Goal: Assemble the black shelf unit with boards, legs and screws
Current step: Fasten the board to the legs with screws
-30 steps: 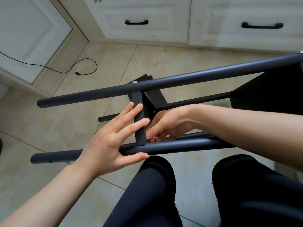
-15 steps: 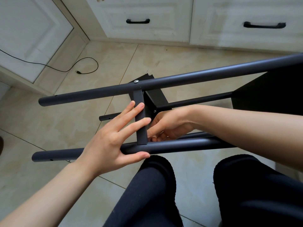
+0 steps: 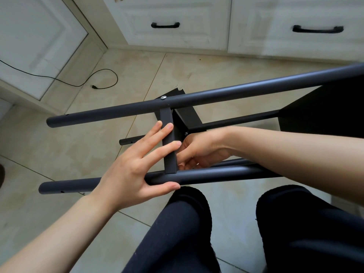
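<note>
Beige tile floor (image 3: pixel 206 75) with dark grout lines, kinda stained. A black cable (image 3: pixel 102 86) lies on it near the left cabinet (image 3: pixel 35 48), looped, plug end loose. White drawers (image 3: pixel 226 26) stand along the far edge.

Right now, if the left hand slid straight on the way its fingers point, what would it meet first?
The left hand already has its fingertips on the black crossbar; past that, probably the right hand, though depth is unclear.
</note>
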The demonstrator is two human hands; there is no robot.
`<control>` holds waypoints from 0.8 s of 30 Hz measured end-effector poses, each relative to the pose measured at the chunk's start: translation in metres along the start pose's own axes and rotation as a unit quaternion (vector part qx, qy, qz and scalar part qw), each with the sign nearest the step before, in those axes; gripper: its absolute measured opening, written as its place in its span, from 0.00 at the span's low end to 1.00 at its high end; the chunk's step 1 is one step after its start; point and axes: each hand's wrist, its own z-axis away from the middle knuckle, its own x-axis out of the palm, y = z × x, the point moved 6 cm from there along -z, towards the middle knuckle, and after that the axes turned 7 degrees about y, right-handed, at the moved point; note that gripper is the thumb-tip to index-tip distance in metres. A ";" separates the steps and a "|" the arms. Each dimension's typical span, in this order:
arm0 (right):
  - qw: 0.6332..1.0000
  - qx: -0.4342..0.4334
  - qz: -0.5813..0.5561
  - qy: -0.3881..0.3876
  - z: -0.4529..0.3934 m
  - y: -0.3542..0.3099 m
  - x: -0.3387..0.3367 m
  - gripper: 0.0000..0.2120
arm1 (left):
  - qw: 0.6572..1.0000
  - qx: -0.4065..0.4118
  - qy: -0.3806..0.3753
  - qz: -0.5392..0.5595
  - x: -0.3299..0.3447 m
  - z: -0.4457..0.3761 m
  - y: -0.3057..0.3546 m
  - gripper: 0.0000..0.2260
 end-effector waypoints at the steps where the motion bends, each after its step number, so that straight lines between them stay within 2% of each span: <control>1: 1.000 0.001 -0.001 -0.002 0.001 0.000 -0.001 0.09 | 1.000 0.000 0.000 0.000 0.000 0.000 0.000 0.32; 5: 0.999 0.018 0.016 -0.020 0.008 0.001 -0.005 0.08 | 1.000 0.001 0.000 -0.003 0.000 0.000 -0.001 0.33; 11: 1.000 0.001 0.008 0.000 0.000 0.001 -0.001 0.05 | 1.000 0.006 0.002 -0.004 0.001 0.001 -0.002 0.33; 16: 1.000 0.009 0.012 -0.021 0.004 0.000 -0.005 0.09 | 1.000 0.004 0.001 -0.004 0.001 0.000 -0.002 0.33; 20: 0.999 0.009 0.032 -0.018 0.005 0.001 -0.007 0.08 | 1.000 0.004 0.004 0.002 0.000 0.000 -0.002 0.32; 24: 1.000 -0.016 -0.003 -0.015 0.001 -0.001 -0.005 0.05 | 1.000 0.005 0.005 0.003 0.001 0.000 -0.002 0.32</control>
